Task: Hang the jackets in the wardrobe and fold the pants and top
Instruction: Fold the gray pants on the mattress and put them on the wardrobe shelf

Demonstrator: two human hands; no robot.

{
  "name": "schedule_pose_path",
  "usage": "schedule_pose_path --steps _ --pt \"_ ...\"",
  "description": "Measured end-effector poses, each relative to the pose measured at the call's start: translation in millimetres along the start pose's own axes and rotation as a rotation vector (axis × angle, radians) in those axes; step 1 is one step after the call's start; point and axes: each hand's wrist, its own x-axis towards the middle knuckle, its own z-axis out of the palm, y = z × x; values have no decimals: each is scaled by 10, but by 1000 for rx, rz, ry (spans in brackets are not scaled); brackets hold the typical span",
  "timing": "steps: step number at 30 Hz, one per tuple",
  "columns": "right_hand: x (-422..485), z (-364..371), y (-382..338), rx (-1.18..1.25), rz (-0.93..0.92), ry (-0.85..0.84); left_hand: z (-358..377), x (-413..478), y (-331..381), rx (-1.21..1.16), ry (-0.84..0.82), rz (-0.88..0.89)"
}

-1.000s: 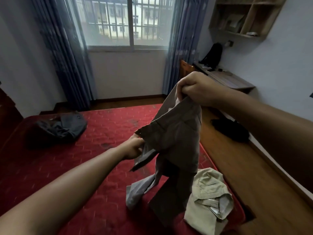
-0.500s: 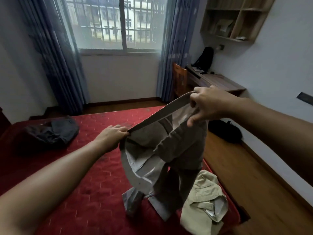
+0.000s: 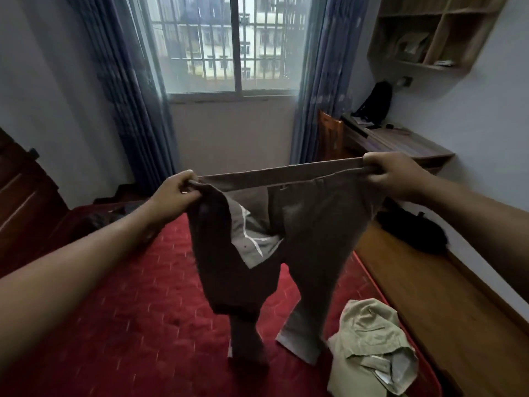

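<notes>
A pair of grey-brown pants (image 3: 312, 233) hangs in the air above the red bed (image 3: 137, 310), its waistband stretched flat between my hands. My left hand (image 3: 174, 193) grips the left end of the waistband and my right hand (image 3: 392, 174) grips the right end. Both legs hang down, and their hems touch the bed. A crumpled beige top (image 3: 369, 348) lies on the bed at the near right corner. A dark garment (image 3: 106, 217) lies on the far left of the bed, partly hidden behind my left arm.
A wooden floor (image 3: 423, 285) runs along the right of the bed, with a black bag (image 3: 415, 230) on it by the wall. A desk (image 3: 400, 141) and a chair (image 3: 330, 136) stand at the back right under a wall shelf (image 3: 429, 32). A dark wooden headboard (image 3: 25, 202) stands at the left.
My hands have moved apart and risen, pulling the waistband from a slack bunch into a taut line. The pants now hang open with both legs down.
</notes>
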Motion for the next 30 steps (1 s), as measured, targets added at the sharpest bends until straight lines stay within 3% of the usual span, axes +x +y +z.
schedule_pose_path --steps 5,7,16,21,24,30 --pt "89 73 -21 145 73 -6 -265 76 180 259 -242 97" --pt "92 89 -55 175 78 -37 -285 73 243 327 -268 90" --pt "11 128 -122 140 88 -69 -140 -85 369 253 -302 103" --pt "-108 177 -95 79 39 -29 -107 -108 386 86 -238 50" --pt "-122 145 -133 102 37 95 -126 -79 471 -62 -206 -53" --pt "-91 26 -258 420 162 307 -113 112 739 -283 92 -281"
